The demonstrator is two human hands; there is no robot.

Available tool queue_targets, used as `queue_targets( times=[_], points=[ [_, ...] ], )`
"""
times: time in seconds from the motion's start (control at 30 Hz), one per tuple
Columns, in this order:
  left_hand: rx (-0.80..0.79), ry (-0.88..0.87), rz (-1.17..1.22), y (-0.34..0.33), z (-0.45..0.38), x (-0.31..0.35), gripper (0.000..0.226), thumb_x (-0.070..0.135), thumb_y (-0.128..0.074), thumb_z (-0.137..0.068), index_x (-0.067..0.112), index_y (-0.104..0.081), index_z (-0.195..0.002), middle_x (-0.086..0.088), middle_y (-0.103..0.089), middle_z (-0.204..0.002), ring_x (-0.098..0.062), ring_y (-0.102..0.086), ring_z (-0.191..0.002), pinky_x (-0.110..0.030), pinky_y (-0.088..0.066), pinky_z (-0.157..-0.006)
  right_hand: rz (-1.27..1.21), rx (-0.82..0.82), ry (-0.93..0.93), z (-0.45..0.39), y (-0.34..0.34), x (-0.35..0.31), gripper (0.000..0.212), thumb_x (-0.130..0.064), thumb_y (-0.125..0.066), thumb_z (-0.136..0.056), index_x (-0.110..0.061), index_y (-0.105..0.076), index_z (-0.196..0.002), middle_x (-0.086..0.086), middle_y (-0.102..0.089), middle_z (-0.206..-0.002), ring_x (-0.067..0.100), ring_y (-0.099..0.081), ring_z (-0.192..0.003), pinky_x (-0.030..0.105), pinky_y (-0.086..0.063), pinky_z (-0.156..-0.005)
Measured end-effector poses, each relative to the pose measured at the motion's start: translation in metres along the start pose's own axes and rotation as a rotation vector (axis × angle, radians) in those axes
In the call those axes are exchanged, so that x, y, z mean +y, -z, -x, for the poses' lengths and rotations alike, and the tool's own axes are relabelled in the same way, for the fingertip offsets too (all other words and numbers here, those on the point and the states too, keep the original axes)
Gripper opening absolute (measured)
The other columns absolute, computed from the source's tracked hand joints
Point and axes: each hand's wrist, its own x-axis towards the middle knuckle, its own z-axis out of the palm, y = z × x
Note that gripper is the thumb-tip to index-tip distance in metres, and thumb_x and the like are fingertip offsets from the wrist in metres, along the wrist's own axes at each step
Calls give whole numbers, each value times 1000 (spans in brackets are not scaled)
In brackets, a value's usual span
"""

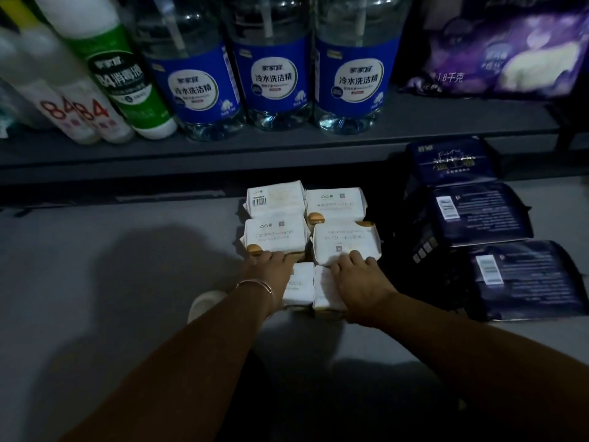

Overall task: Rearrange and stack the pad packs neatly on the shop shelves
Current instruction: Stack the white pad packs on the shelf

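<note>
Both hands, left (271, 266) and right (357, 275), press flat, fingers straight, on the white packs (274, 234) on the floor below the shelf (223, 148); uneven pushing could skew the rows.

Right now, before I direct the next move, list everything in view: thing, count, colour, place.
white pad packs: six visible, white, two columns on the lower surface
dark pad packs: three, navy, in a row right of the white ones
detergent bottles: three, clear with blue labels, upper shelf centre
disinfectant bottles: about three, white, one green-labelled, upper shelf left
purple bag: one, upper shelf right
bracelet: one, thin, on the left wrist
left hand: on the left column's packs
right hand: on the right column's packs
</note>
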Motion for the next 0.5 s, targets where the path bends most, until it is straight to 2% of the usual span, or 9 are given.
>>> queue_targets(
  times=[0.07,0.13,0.2,0.27,0.4,0.47,0.5],
  points=[
    [-56,-19,98,17,1,-7,72,31,-76,-71,18,-37,-131,-4,-46,-129,-23,-43,-118,-34,-37,-98,-111,-57,13,1,15,7,85,-48,-68,-77,-10,-26,-140,13,-34,-137,28,-34,-123,43,-38,-102],
    [-122,-35,253,43,4,-21,70,26,-76,-69,16,-41,-128,-6,-49,-126,-23,-46,-114,-33,-41,-95,-257,-104,0,5,41,20,89,-51,-72,-71,-13,-28,-139,10,-37,-135,26,-35,-123,39,-38,-102],
    [-162,0,446,76,10,-35,66,18,-78,-68,15,-45,-125,-7,-54,-118,-22,-53,-105,-32,-51,-83,-403,-168,-27,12,76,38,83,-44,-77,-68,-15,-35,-134,7,-44,-130,22,-42,-118,33,-42,-95],
    [-164,-7,571,116,20,-46,61,12,-79,-67,15,-49,-120,-7,-61,-109,-21,-60,-93,-27,-53,-65,-515,-208,-37,20,114,56,65,-32,-79,-68,-16,-46,-122,4,-53,-119,18,-52,-106,27,-47,-84],
    [-112,-51,545,208,41,-63,56,18,-81,-65,23,-50,-111,2,-63,-103,-20,-64,-94,-33,-56,-75,-582,-93,-26,45,197,86,41,-20,-79,-66,-20,-51,-96,-3,-59,-95,12,-57,-81,21,-46,-61],
    [-91,-63,583,254,54,-72,50,15,-80,-65,27,-50,-104,-1,-65,-103,-20,-66,-92,-36,-58,-76,-586,-23,-19,61,240,98,37,-18,-79,-66,-22,-51,-91,-5,-58,-90,9,-55,-76,20,-44,-58],
    [-65,-70,598,276,62,-75,49,13,-79,-66,27,-50,-102,-2,-65,-101,-21,-67,-89,-36,-58,-72,-590,16,-17,70,262,104,36,-17,-80,-66,-22,-52,-88,-5,-59,-88,9,-55,-76,20,-45,-59]
  ],
)
